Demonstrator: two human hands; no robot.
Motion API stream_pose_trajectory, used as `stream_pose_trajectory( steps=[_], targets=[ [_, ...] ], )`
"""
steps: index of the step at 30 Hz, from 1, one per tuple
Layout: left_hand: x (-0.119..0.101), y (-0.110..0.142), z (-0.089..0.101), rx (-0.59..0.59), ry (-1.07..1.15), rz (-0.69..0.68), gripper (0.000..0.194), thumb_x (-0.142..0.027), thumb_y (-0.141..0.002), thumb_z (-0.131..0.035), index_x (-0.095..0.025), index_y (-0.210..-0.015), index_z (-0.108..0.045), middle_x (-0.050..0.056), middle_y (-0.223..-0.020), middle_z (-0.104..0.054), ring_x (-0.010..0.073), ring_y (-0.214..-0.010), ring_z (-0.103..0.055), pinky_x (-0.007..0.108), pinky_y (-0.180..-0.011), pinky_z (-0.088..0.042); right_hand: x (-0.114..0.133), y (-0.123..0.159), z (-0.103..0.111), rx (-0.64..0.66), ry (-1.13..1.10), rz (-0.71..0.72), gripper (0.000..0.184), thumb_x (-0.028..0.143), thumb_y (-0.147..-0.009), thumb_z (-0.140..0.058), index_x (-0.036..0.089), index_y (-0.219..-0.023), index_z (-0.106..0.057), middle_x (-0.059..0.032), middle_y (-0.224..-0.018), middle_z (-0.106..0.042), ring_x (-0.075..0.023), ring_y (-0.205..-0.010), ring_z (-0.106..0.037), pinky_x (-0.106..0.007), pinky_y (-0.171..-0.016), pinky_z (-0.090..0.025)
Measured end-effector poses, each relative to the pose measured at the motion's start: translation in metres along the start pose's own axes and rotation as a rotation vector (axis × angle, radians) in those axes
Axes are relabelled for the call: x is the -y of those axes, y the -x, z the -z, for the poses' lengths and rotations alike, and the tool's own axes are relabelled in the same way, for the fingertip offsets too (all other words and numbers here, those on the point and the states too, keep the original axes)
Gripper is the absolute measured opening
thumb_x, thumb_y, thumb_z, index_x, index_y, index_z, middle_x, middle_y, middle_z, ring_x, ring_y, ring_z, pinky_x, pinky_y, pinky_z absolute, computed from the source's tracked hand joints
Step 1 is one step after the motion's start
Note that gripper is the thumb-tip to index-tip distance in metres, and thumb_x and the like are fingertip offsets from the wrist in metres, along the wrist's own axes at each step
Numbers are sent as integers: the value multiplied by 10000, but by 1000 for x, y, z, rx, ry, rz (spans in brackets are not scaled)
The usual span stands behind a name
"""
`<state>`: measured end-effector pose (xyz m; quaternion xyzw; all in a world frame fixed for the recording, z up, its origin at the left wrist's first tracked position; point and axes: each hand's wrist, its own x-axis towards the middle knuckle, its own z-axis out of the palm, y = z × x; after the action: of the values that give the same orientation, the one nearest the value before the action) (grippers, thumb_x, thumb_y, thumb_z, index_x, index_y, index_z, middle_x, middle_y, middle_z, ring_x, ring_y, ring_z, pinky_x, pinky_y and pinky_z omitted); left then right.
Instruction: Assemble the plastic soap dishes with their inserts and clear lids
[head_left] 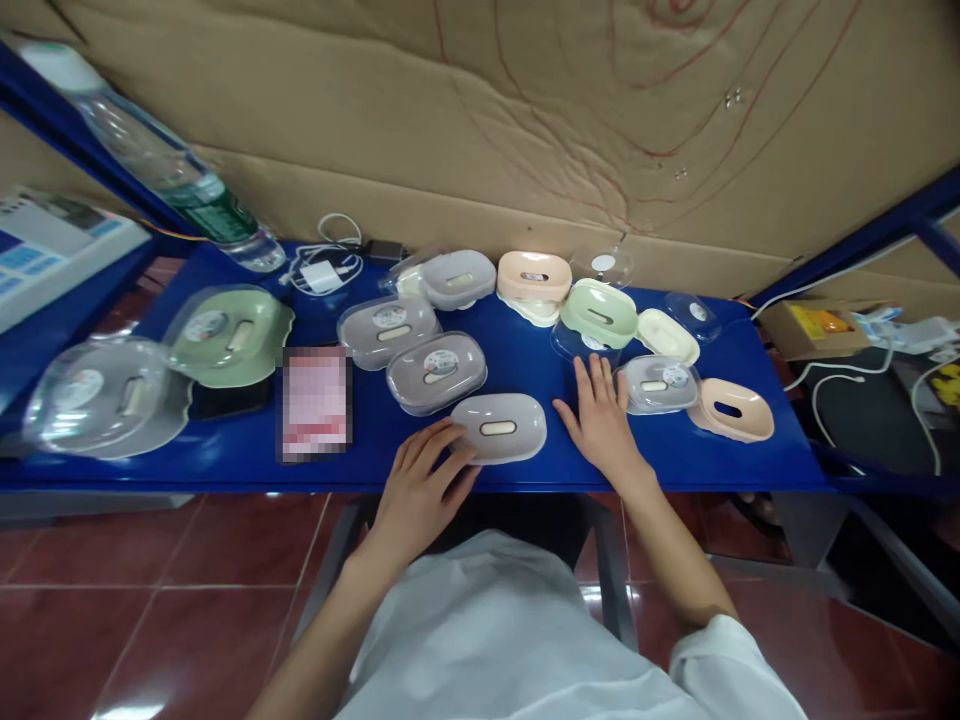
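A grey soap dish (517, 445) without a lid lies near the table's front edge, a pale insert in its middle slot. My left hand (420, 485) is at its left end, fingers curled against the rim. To the right of the dish, my right hand (604, 420) rests on the blue table with its fingers spread, holding nothing. By its fingertips are a grey soap dish with a clear lid (660, 385) and a green soap dish (600, 310) above a clear lid. Another lidded grey soap dish (437, 373) lies just behind my left hand.
Peach soap dishes stand at the back (534, 275) and at the right (735, 412). A lidded green dish (232, 335) and a lidded grey one (112, 400) are at the left, near a pink blurred packet (315, 400). A water bottle (202, 200) and white charger (322, 275) are behind. Cardboard (375, 120) walls the back.
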<state>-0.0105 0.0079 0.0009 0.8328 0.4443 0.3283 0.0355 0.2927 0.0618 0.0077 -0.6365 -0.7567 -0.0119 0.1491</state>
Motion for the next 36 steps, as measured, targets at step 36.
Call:
stream_pose_trajectory(
  steps=[36],
  targets=[
    [6, 6, -8, 23, 213, 40, 577, -368, -1037, -718, -316, -1572, -509, 144, -1514, -594, 300, -1382, -656, 483, -1117, -630, 50, 44, 14, -85, -266, 564, 494, 256, -1074, -668, 249, -1561, -584, -89, -1546, -672, -272, -1566, -498, -594, -1374, -282]
  ],
)
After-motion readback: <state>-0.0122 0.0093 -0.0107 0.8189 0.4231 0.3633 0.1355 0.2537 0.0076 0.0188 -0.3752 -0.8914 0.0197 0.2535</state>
